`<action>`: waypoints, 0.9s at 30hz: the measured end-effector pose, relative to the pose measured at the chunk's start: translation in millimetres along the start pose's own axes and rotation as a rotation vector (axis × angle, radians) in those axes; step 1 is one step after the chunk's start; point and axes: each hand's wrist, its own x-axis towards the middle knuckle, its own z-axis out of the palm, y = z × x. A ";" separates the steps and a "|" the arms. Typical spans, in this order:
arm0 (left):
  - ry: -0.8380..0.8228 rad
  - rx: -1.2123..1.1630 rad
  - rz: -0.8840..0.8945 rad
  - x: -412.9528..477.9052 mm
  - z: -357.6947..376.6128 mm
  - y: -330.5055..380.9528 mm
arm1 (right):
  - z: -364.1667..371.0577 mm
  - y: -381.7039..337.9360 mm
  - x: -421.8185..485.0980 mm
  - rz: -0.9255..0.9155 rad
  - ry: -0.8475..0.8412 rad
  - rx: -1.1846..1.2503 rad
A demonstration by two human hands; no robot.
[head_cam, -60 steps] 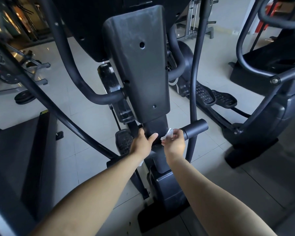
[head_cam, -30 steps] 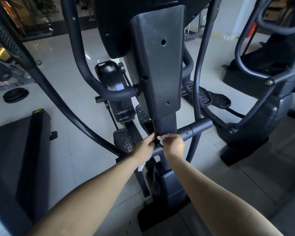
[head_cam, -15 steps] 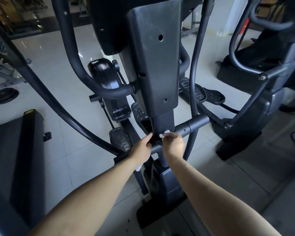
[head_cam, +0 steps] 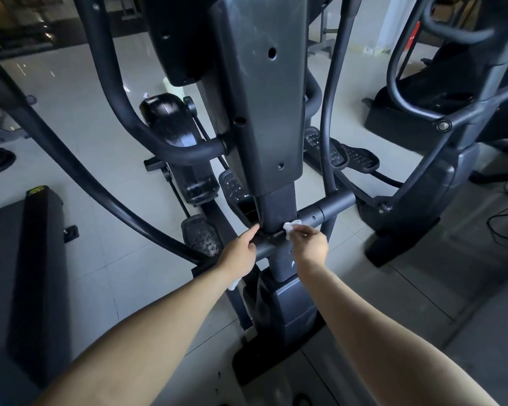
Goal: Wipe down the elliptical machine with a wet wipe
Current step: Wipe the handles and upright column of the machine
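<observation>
Fingers (head_cam: 303, 231) of the right hand (head_cam: 311, 244) pinch the wet wipe (head_cam: 291, 225), likely limp and slippery; bunch it centrally. Left hand (head_cam: 241, 250), at 9 o'clock: grip unclear.

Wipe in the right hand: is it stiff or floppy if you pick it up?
Probably floppy: the wipe is crumpled into a soft wad, pinched by the right hand. It likely weighs almost nothing, since fingertips alone seem to hold it. Pushed along the bar, it would probably bunch up rather than slide flat.
</observation>
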 end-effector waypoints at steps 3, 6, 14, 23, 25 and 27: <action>-0.011 -0.011 0.003 -2.6 -1.6 -0.8 | 15.4 10.5 -18.0 0.012 -0.009 -0.014; -0.023 0.006 0.013 -8.8 -3.8 1.3 | 22.9 22.5 -32.2 -0.001 -0.065 -0.057; 0.026 0.106 0.078 -20.3 -4.6 14.6 | 16.1 19.6 -1.5 0.125 0.145 0.175; 0.004 0.177 0.111 -14.7 -1.5 11.3 | 20.1 7.6 -18.8 -0.067 0.216 0.196; 0.013 0.207 0.130 -15.1 -1.8 11.5 | 18.2 -6.9 -3.9 -0.073 0.225 0.218; 0.023 0.234 0.151 -15.5 -2.0 11.0 | 25.2 -13.9 3.1 -0.055 0.211 0.126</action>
